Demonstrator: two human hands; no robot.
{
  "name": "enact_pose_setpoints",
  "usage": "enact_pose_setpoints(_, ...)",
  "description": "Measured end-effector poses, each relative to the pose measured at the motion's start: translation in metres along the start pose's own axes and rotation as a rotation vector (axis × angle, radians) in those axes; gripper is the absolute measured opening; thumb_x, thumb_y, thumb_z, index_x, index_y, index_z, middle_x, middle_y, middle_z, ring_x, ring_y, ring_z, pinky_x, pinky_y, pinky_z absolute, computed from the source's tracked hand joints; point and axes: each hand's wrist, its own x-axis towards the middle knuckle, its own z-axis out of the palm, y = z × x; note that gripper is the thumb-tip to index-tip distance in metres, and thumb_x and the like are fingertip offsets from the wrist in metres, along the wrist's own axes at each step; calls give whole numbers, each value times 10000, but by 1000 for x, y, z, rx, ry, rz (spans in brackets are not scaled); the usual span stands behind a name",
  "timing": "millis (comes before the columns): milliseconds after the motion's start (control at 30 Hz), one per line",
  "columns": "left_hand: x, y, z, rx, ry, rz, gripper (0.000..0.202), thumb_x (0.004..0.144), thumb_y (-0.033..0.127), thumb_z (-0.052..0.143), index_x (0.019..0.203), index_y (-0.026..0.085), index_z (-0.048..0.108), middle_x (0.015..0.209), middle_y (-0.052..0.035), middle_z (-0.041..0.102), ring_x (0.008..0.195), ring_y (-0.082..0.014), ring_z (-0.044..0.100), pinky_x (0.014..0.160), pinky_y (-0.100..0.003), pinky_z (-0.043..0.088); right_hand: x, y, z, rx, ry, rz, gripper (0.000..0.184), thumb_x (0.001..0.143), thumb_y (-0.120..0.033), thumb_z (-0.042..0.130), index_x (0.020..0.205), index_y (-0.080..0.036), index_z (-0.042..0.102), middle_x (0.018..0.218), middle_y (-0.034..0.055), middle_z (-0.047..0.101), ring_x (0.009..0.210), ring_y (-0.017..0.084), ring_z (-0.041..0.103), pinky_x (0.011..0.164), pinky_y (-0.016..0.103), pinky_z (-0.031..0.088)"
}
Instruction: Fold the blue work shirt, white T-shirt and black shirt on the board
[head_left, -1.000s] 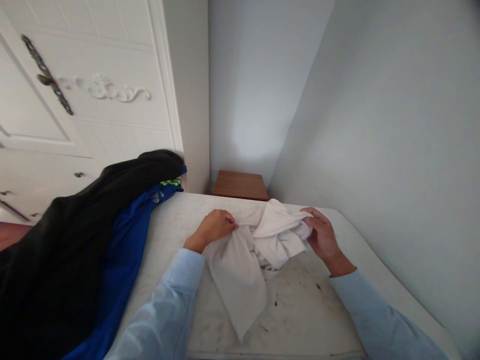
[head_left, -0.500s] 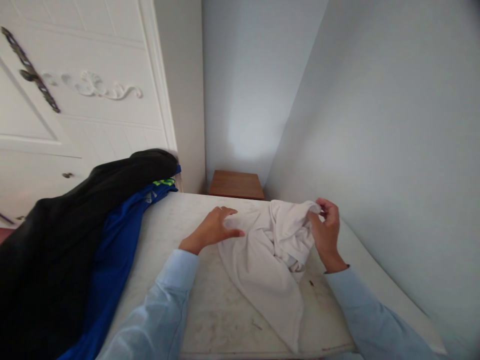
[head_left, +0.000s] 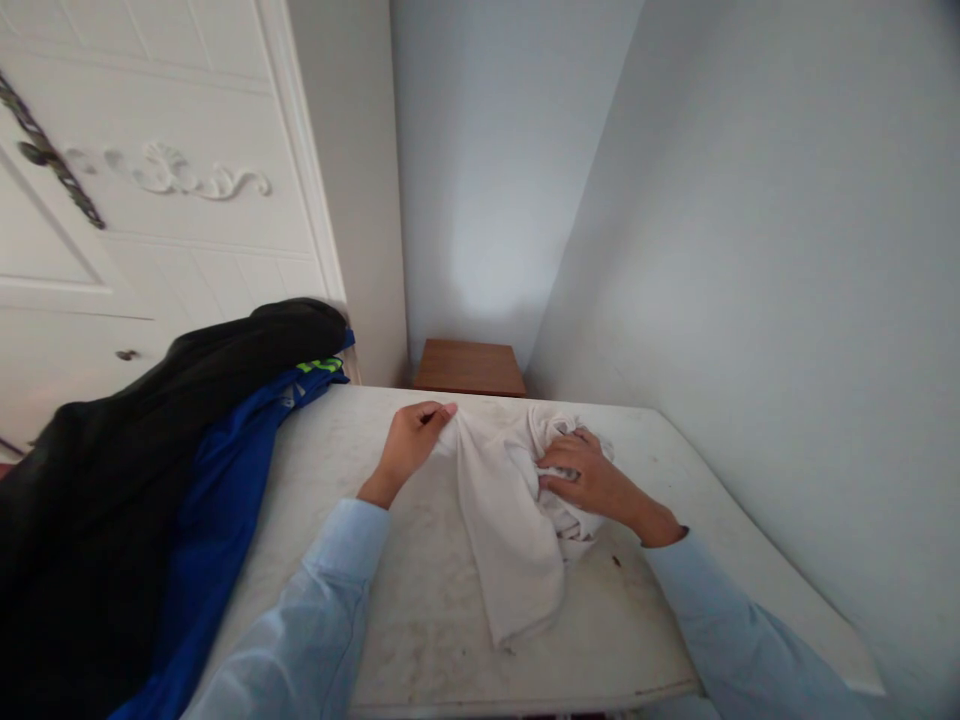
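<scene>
A crumpled off-white cloth garment point(head_left: 510, 540) lies on a white, stained tabletop point(head_left: 420, 630); its exact kind is hidden by the folds. At the upper left edge, my left hand point(head_left: 409, 445) is closed in a pinch on the fabric and pulls a corner taut. My right hand point(head_left: 592, 480) is on the bunched part at the right, its fingers curled into the folds. One flap of the cloth hangs loosely toward the front of the table.
A black garment point(head_left: 97, 500) and a blue garment point(head_left: 232, 480) with a bright green mark drape along the left side. Behind them is a white wardrobe point(head_left: 195, 120). A brown wooden stand point(head_left: 469, 365) occupies the corner, and a pale wall point(head_left: 750, 250) borders the right.
My left hand has gone from spread fingers to a pinch on the cloth's corner. My right hand has moved left onto the bunched folds. The front flap has shifted left and back.
</scene>
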Motion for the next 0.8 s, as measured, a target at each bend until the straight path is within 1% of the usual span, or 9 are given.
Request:
enact_pose_setpoints(100,1,7,-6,-297,95,-125,446,769,547,677,542,197,522,464,47,419,418,-91,341,416,-242,252,-1,-14,-11,292,115,94,273,838,-508,676,790,-247,737,799,46,717,795,230,636,815,405,480)
enact_pose_setpoints(233,3,18,-19,-705,75,-285,446,730,528,728,576,205,463,445,74,380,350,-56,285,359,-212,217,-2,-21,-17,710,329,341,367,829,-570,635,733,-218,676,672,16,645,495,137,504,471,280,408)
enact_pose_setpoints(333,5,20,-26,-831,11,-404,399,769,453,724,597,201,468,425,79,382,315,-46,286,333,-197,239,3,-10,-12,709,414,410,352,777,-557,702,778,-205,695,731,19,669,477,121,525,506,289,468)
enact_pose_setpoints(467,5,17,-20,-917,7,-486,166,816,275,684,726,177,584,530,21,579,411,-99,521,394,-208,416,7,0,-3,661,502,382,370,773,-570,718,839,-206,722,820,53,703,686,183,643,687,345,551)
enact_pose_setpoints(533,3,17,-11,-962,0,-455,67,797,173,674,852,169,636,721,-26,707,610,-138,671,559,-234,538,5,-4,-1,675,474,301,347,822,-554,688,906,-220,728,830,52,706,726,186,638,724,351,549)
enact_pose_setpoints(567,1,17,-6,-987,-32,-423,138,789,146,672,924,166,649,850,-51,743,754,-159,714,671,-252,568,3,-9,0,696,434,248,336,844,-541,675,958,-229,727,834,49,706,737,185,635,733,351,546)
enact_pose_setpoints(667,-7,19,8,-1034,-215,-375,287,794,166,681,1079,156,642,1122,-117,731,1081,-223,688,904,-330,543,-3,-26,6,757,259,117,397,850,-496,696,1171,-262,688,898,51,721,783,189,645,739,346,540)
enact_pose_setpoints(733,-10,19,15,-1019,-309,-398,322,788,188,692,1102,148,636,1158,-146,718,1116,-248,674,954,-371,515,-6,-35,12,696,147,70,516,836,-458,727,1311,-284,623,992,61,732,752,171,632,711,327,536)
enact_pose_setpoints(800,-11,18,17,-998,-295,-418,323,771,193,703,1084,149,638,1154,-150,717,1096,-245,680,977,-382,495,-8,-42,17,564,45,38,603,839,-436,729,1403,-310,554,1095,66,728,619,124,558,623,290,511)
